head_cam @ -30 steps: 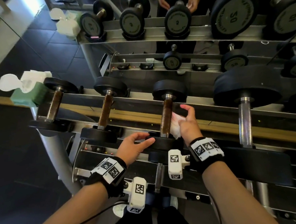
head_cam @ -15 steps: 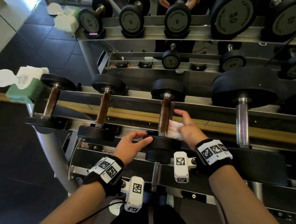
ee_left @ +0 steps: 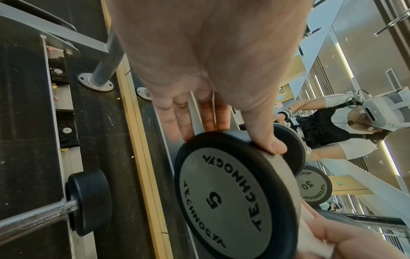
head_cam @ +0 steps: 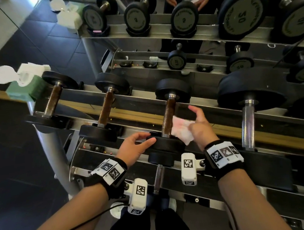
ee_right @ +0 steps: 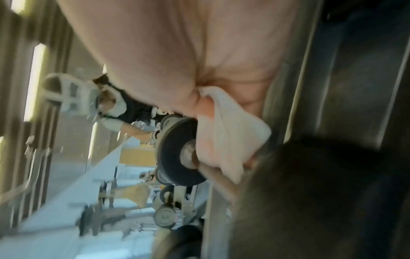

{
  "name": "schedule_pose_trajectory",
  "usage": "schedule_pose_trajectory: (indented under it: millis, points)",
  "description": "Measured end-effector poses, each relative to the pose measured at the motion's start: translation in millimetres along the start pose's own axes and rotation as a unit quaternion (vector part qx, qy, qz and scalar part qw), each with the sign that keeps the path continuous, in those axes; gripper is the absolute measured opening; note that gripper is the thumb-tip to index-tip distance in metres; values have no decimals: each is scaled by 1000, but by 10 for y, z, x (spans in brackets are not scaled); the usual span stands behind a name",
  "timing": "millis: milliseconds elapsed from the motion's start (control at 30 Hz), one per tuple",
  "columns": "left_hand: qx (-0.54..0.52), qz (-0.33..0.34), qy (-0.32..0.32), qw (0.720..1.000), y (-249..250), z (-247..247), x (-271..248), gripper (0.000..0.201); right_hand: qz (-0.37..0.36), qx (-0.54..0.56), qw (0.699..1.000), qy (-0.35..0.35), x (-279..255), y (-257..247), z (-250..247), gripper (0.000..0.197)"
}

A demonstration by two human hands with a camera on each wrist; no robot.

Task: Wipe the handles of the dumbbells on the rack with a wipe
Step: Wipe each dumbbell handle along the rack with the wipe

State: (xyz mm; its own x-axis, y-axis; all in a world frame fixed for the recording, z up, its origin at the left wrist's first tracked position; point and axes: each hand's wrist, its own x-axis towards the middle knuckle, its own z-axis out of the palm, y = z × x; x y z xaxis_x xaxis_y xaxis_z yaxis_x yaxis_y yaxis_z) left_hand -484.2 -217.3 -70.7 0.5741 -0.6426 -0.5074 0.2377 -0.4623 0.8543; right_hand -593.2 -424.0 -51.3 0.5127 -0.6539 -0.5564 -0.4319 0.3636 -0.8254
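Note:
On the rack's upper tier, the third dumbbell has a rusty brown handle (head_cam: 168, 117). My left hand (head_cam: 134, 147) grips its near black weight head (head_cam: 166, 145). In the left wrist view the thumb lies on the rim of that "5" disc (ee_left: 233, 196) and the fingers (ee_left: 184, 119) reach behind it. My right hand (head_cam: 199, 126) holds a crumpled white wipe (head_cam: 182, 129) just right of the handle's lower part, with the index finger raised. In the blurred right wrist view the wipe (ee_right: 226, 131) is pinched under the thumb.
Two more brown-handled dumbbells (head_cam: 107, 110) (head_cam: 53, 102) lie to the left, and a large chrome-handled one (head_cam: 248, 124) to the right. A green pack of wipes (head_cam: 26, 86) sits at the rack's left end. A small dumbbell (head_cam: 159, 175) lies on the lower tier. A mirror behind repeats the rack.
My right hand slid the wipe down the handle, then drew a little to the right and loosened its fingers. The left hand has stayed on the weight head.

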Motion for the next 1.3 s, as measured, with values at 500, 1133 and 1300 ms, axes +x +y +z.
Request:
schedule_pose_trajectory:
  millis: [500, 1133, 1300]
  points:
    - [4, 9, 9, 1000, -83, 2, 49, 55, -71, -38, 996, -25, -57, 122, 249, 35]
    - [27, 8, -7, 1000, -100, -46, 123, 39, -137, -114, 980, -86, -216, 144, 151, 31]
    - [9, 4, -18, 1000, -18, -48, 103, 35, -169, -108, 979, 20, -92, -119, 43, 33]
